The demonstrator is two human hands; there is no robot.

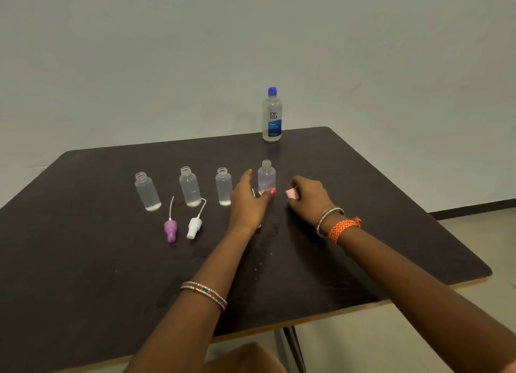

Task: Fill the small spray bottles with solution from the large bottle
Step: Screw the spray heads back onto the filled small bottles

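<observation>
Left hand (247, 202) lies low over the dark brown tabletop (83, 261), fingers spread and gripping nothing, its thumb with a red-painted nail touching the base of the rightmost small clear plastic bottle (266, 176). Right hand (308, 196) sits just to the right of that bottle, its fingers curled around a small pink spray cap (291, 193).

Four small clear bottles stand uncapped in a row, each holding clear liquid: the far-left clear bottle (147, 191), the second clear bottle (190, 186), the third clear bottle (223, 186), and the rightmost one between the two hands. In front of the left pair lie a purple spray cap with its dip tube (170, 229) and a white spray cap with its dip tube (194, 226), both on their sides.

Well behind the row, near the far edge, stands the large clear solution bottle with a blue cap and blue label (272, 115), upright and closed. Beaded bangles (205, 293) ring the left forearm; an orange braided band (344, 227) and bangles circle the right wrist.
</observation>
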